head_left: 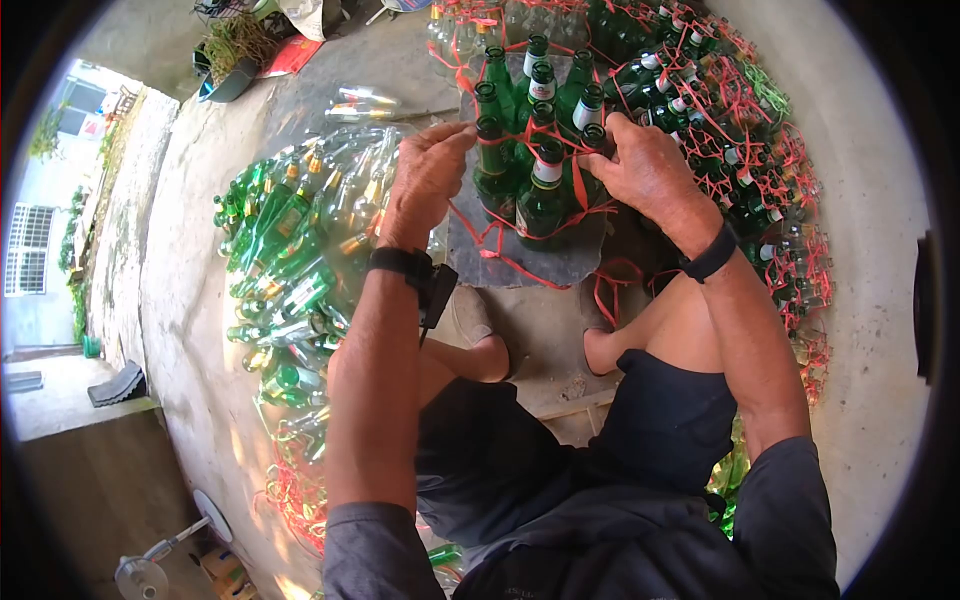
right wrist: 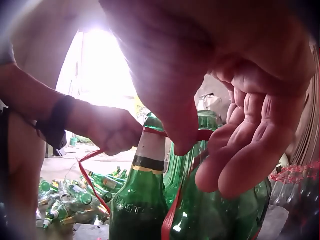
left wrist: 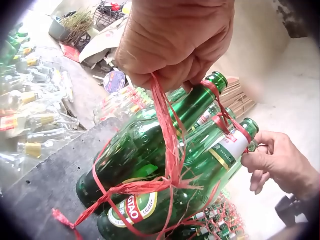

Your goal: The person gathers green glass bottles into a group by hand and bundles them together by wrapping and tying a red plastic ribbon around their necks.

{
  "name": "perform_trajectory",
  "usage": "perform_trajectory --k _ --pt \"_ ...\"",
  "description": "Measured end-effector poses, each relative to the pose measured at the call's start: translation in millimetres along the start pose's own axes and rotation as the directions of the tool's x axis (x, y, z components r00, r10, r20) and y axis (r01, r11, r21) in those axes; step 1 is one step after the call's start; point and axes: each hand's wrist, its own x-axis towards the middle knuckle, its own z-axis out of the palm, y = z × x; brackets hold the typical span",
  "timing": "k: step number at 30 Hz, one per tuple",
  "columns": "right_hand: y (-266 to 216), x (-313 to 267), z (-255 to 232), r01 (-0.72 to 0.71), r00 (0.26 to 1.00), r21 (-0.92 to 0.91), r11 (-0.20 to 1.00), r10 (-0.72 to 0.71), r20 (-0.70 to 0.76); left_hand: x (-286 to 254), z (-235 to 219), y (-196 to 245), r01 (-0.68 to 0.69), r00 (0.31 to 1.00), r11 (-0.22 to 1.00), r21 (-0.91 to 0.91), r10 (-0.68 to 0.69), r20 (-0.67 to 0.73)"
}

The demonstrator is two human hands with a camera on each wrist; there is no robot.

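A cluster of green glass bottles (head_left: 540, 205) stands upright on a dark slab (head_left: 500, 262), wrapped low down and round the necks with red plastic twine (left wrist: 172, 150). At the left edge of the cluster, my left hand (head_left: 432, 175) grips the twine beside a bottle neck, its fingers curled in; a loose length hangs below that fist. On the other side, my right hand (head_left: 655, 180) has thumb and fingers at the neck twine, pinching it beside a bottle with a white neck label (left wrist: 232, 150). Its remaining fingers (right wrist: 255, 130) bend loosely over the bottle shoulders.
Loose green and clear bottles (head_left: 290, 225) lie heaped on the left. Many twine-tied bottles (head_left: 740, 170) are packed along the right, by the wall (head_left: 870, 300). More clear bottles (head_left: 470, 40) stand behind the slab. A pile of red twine (head_left: 300, 505) lies lower left.
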Motion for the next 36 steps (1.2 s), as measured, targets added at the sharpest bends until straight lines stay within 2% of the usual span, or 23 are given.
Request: perform_trajectory --k 1,3,6,9,13,18,21,25,26,28,31,33,34,36 --pt "1.2 -0.1 1.9 0.0 1.0 0.0 1.0 0.0 0.0 -0.2 -0.2 0.6 0.0 1.0 1.0 0.0 0.0 0.0" --pt "5.6 1.1 6.9 0.118 0.99 0.007 0.993 -0.117 -0.08 -0.4 -1.1 1.1 0.016 1.0 1.0 0.009 -0.016 0.015" --pt "9.8 4.0 17.2 0.155 0.979 -0.032 0.987 -0.158 -0.128 0.6 -1.6 -1.0 -0.008 1.0 1.0 0.029 0.007 0.015" --pt "9.3 4.6 14.6 0.179 0.975 0.005 0.984 -0.177 -0.133 -0.9 -1.1 -2.9 -0.03 1.0 0.998 0.05 0.03 0.008" --pt "12.4 8.1 13.5 0.157 0.978 0.008 0.988 -0.155 -0.141 -5.4 -0.2 -5.2 -0.049 0.998 0.997 0.057 0.047 0.032" --pt "18.6 14.3 10.9 0.13 0.988 -0.008 0.991 -0.13 -0.086 -14.1 8.8 -10.5 -0.091 0.996 0.991 0.098 0.091 0.013" --pt "18.1 16.9 6.8 0.133 0.99 0.007 0.991 -0.133 -0.046 -18.8 13.5 -14.9 -0.129 0.991 0.983 0.128 0.134 -0.032" --pt "33.5 28.6 12.1 0.138 0.989 0.01 0.99 -0.137 -0.048 -26.3 30.0 -25.3 -0.147 0.985 0.986 0.078 0.154 -0.084" --pt "39.2 33.1 14.5 0.166 0.985 -0.023 0.986 -0.167 -0.054 -29.8 34.6 -30.0 -0.151 0.981 0.988 0.043 0.155 -0.118" --pt "45.7 38.8 17.4 0.189 0.979 -0.059 0.98 -0.192 -0.063 -38.5 42.5 -37.1 -0.201 0.972 0.976 0.085 0.21 -0.108" --pt "53.2 48.1 23.6 0.237 0.965 -0.025 0.971 -0.238 -0.106 -48.0 61.7 -45.8 -0.236 0.958 0.97 0.062 0.243 -0.15" --pt "57.8 59.1 29.1 0.367 0.916 0.085 0.927 -0.343 -0.209 -49.0 72.7 -49.2 -0.293 0.939 0.955 0.04 0.295 -0.176" --pt "59.0 63.8 30.5 0.368 0.915 0.085 0.926 -0.345 -0.208 -51.0 76.3 -50.1 -0.319 0.928 0.947 0.03 0.319 -0.191" --pt "60.2 72.5 32.5 0.381 0.918 0.148 0.913 -0.353 -0.182 -53.2 80.6 -51.1 -0.282 0.938 0.959 0.015 0.279 -0.206"
